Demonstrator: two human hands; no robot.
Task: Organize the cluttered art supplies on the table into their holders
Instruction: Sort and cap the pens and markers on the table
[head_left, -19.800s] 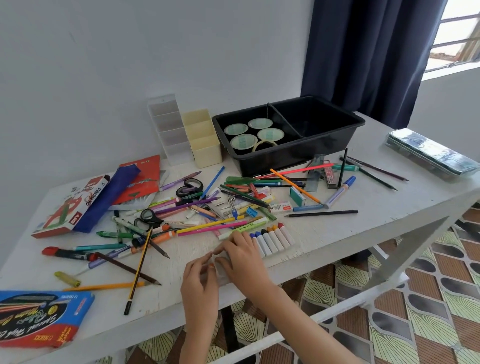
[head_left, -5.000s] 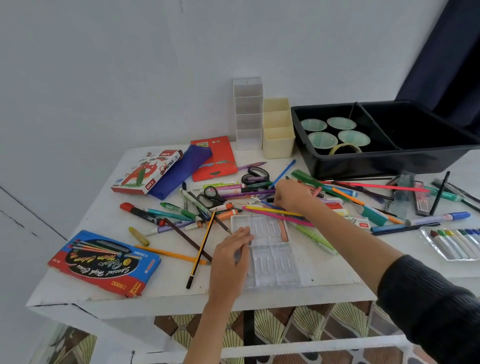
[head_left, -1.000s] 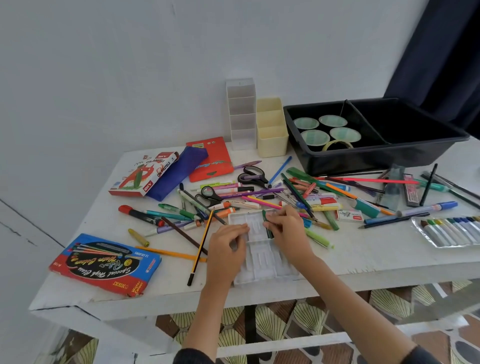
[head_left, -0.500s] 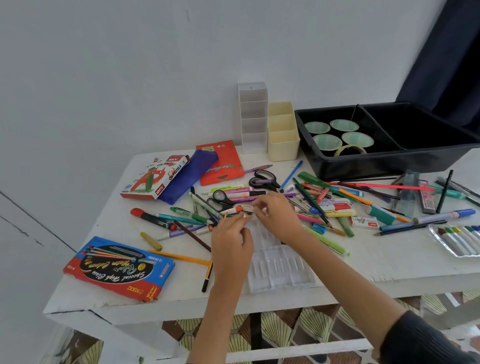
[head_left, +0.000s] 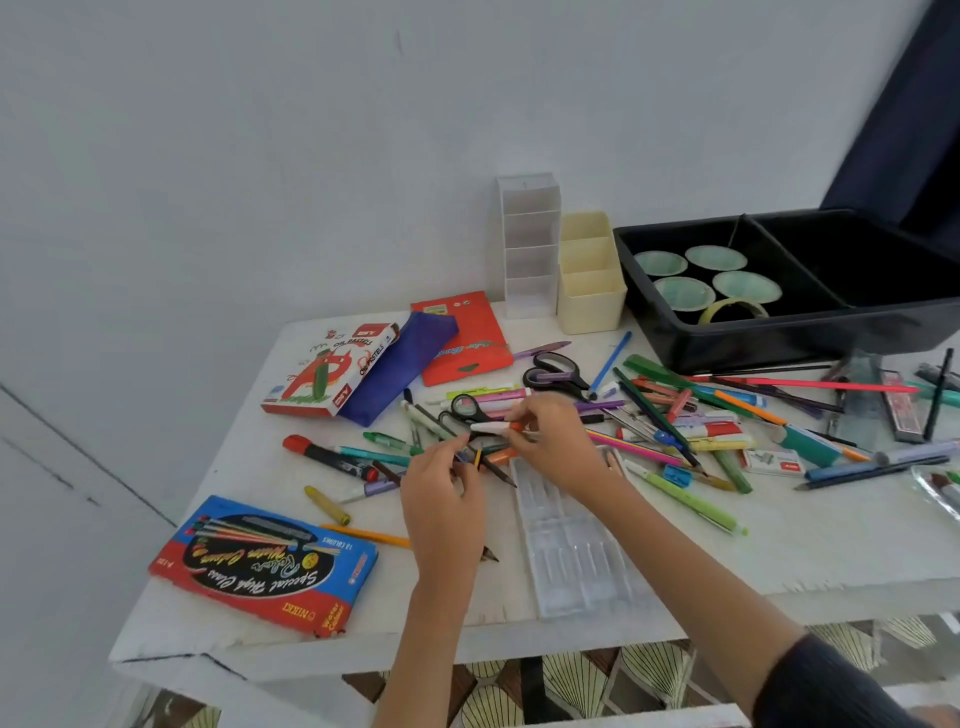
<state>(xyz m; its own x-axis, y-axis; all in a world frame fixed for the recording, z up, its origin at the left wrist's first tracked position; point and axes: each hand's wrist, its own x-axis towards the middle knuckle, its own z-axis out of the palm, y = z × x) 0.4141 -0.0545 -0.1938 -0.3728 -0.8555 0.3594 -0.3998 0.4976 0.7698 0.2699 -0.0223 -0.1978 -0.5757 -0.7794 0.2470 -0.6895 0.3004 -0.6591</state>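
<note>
Hidden: The fingertips of the left hand (head_left: 441, 499) are curled into the pile of loose pens (head_left: 670, 415). Whether anything is gripped cannot be told. An orange pencil (head_left: 363, 535) is covered at one end by that hand.
Cut off: A clear marker case (head_left: 937, 486) is cropped by the frame edge at 3 o'clock, so its contents cannot be counted.
Right hand (head_left: 561, 441): One white marker (head_left: 491, 427) with an orange cap is pinched between thumb and fingers at the middle of the pile.
Clear tray (head_left: 571, 551): One is laid flat on the worktop (head_left: 831, 551) at 6 o'clock of the right hand, partly crossed by the forearm.
Holders: Two are set side by side at 12 o'clock, a white holder (head_left: 530, 244) of four compartments and a cream holder (head_left: 589, 280) of three.
Black bin (head_left: 779, 338): One bin with two compartments is seen at 2 o'clock. Four pale green tape rolls (head_left: 683, 292) and one yellowish tape ring (head_left: 732, 310) are held in the left compartment.
Scissors (head_left: 556, 369): Two pairs are counted.
Boxes: An oil pastels box (head_left: 332, 374) is placed at 10 o'clock and a water colour box (head_left: 265, 564) at 8 o'clock.
Loose pens: They are too tangled to be counted.
</note>
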